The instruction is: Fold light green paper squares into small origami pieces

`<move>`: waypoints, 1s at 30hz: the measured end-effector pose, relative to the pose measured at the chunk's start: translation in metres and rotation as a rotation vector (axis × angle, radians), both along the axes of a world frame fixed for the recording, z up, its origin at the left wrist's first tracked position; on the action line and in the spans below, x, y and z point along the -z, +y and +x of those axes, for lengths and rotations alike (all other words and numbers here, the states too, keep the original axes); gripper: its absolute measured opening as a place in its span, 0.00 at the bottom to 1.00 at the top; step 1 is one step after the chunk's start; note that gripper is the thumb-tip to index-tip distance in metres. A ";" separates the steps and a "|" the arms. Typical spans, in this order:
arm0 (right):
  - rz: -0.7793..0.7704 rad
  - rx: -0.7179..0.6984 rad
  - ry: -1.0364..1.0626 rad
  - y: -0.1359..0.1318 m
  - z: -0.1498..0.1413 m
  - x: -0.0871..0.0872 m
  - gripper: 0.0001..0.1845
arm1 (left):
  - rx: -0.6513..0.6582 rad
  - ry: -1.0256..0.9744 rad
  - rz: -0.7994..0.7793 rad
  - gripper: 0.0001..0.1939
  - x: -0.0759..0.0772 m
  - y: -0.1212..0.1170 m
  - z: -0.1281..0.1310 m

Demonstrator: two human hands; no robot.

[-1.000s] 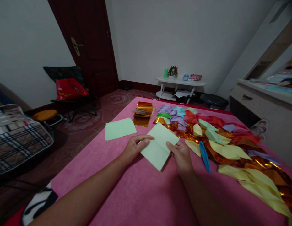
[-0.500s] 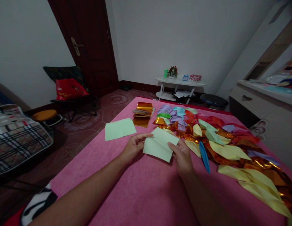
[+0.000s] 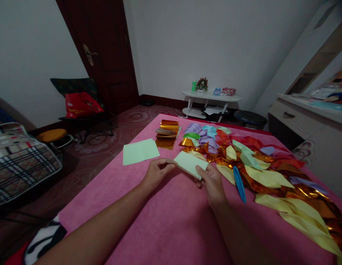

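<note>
A pale green sheet of paper (image 3: 191, 162), folded over along its middle crease, is held up between my two hands above the pink tablecloth (image 3: 160, 221). My left hand (image 3: 159, 172) pinches its left corner between thumb and fingers. At the right end, my right hand (image 3: 211, 180) grips it with the thumb on top and fingers beneath. Left of the hands lies a stack of pale green paper sheets (image 3: 140, 151). Behind it sits a pile of shiny gold foil sheets (image 3: 167, 134). A folded blue paper piece (image 3: 239, 184) lies just right of my right hand.
Many folded paper pieces (image 3: 270, 177) in yellow, gold, red and purple cover the table's right side. Beyond the table stand a white side table (image 3: 212, 96) and a dark round stool (image 3: 250, 117). A chair holds a red bag (image 3: 82, 105) at the left.
The green sheet was lying nearly flat and open a second ago. Its near half has folded under, so it now shows as a narrower strip. Both hands have stayed nearly in place.
</note>
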State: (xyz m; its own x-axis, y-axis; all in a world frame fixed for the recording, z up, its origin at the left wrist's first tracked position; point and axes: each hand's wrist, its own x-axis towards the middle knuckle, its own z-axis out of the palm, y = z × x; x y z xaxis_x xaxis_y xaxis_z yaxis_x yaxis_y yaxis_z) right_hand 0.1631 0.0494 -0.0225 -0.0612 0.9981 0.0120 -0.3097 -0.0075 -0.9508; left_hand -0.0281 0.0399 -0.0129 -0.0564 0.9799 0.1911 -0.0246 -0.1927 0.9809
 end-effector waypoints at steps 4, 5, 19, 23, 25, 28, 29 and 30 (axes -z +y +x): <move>-0.015 0.014 -0.053 0.000 0.002 0.002 0.25 | -0.025 0.053 -0.011 0.15 -0.001 0.000 -0.001; -0.021 0.018 -0.058 0.000 0.003 0.002 0.26 | -0.033 0.063 -0.013 0.16 0.000 0.000 -0.001; 0.047 0.134 0.080 0.002 0.002 0.002 0.34 | 0.191 0.016 0.095 0.10 0.007 0.000 0.000; 0.007 0.139 0.019 0.001 0.004 0.001 0.24 | 0.262 0.134 0.145 0.10 0.011 -0.001 0.000; -0.014 0.134 -0.020 0.002 0.004 0.002 0.20 | 0.222 0.195 0.183 0.07 0.010 -0.001 0.000; 0.022 0.129 -0.043 0.002 0.006 0.005 0.18 | 0.063 0.231 0.209 0.07 0.008 0.000 -0.002; 0.045 0.115 -0.038 0.002 0.006 0.005 0.18 | 0.004 0.230 0.211 0.08 0.008 0.000 -0.003; 0.069 0.090 -0.030 0.001 0.006 0.005 0.18 | -0.048 0.224 0.213 0.09 0.008 0.001 -0.004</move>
State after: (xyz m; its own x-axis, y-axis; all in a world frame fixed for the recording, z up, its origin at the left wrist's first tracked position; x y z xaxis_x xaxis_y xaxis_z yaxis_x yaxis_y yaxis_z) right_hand 0.1690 0.0508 -0.0270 0.0271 0.9964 0.0800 -0.2774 0.0844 -0.9570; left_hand -0.0322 0.0413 -0.0211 -0.0350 0.9138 0.4047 0.2013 -0.3902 0.8985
